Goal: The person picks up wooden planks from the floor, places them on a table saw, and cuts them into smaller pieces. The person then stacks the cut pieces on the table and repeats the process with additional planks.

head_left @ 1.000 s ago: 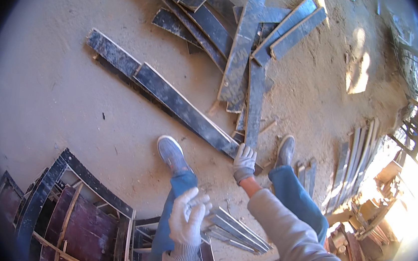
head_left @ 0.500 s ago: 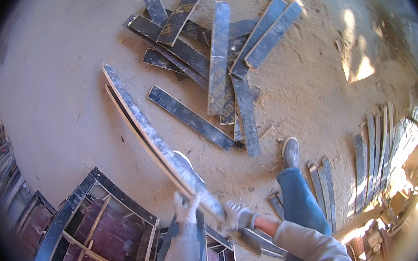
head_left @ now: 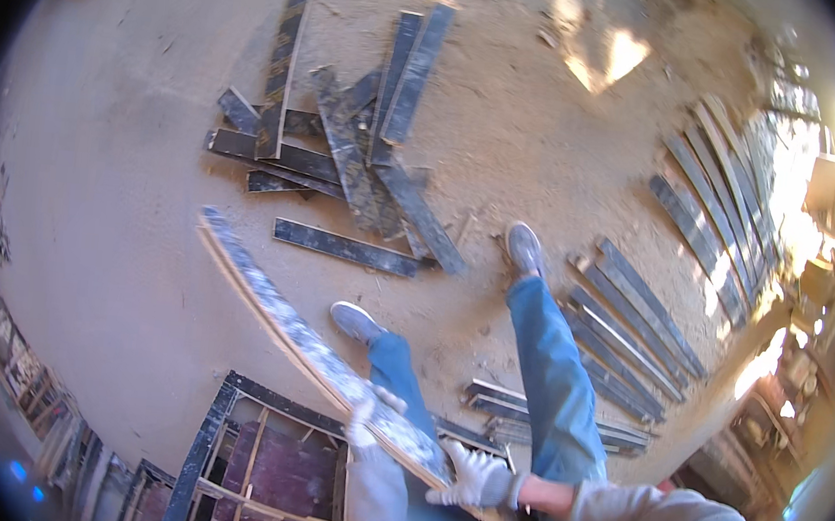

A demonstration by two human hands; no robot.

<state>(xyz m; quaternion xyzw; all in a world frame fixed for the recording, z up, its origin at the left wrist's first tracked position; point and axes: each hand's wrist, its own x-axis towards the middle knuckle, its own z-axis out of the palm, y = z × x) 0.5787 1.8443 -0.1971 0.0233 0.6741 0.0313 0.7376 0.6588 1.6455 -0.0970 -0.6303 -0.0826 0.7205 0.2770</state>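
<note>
A long, narrow, dark-faced plank (head_left: 278, 302) with scuffed white marks slants from my lap out toward the left. Its pale wooden edge looks layered, and I cannot tell whether a second plank lies against it. My left hand (head_left: 367, 416), in a pale glove, grips it along its near part. Closer to the near end, my gloved right hand (head_left: 475, 477) wraps over the same plank. Beyond the far end, a loose dark board (head_left: 343, 246) lies on the ground, just short of a jumbled pile of similar boards (head_left: 333, 142).
A dark-edged frame with reddish panels and wooden slats (head_left: 209, 441) stands at the lower left. Rows of strips (head_left: 632, 331) lie right of my legs, with more strips (head_left: 715, 199) farther right. Sunlit clutter (head_left: 787, 387) lines the right side.
My view has swung to the right, bringing more strips into sight. The gap seen along the held planks has closed up. Both hands keep hold near the near end.
</note>
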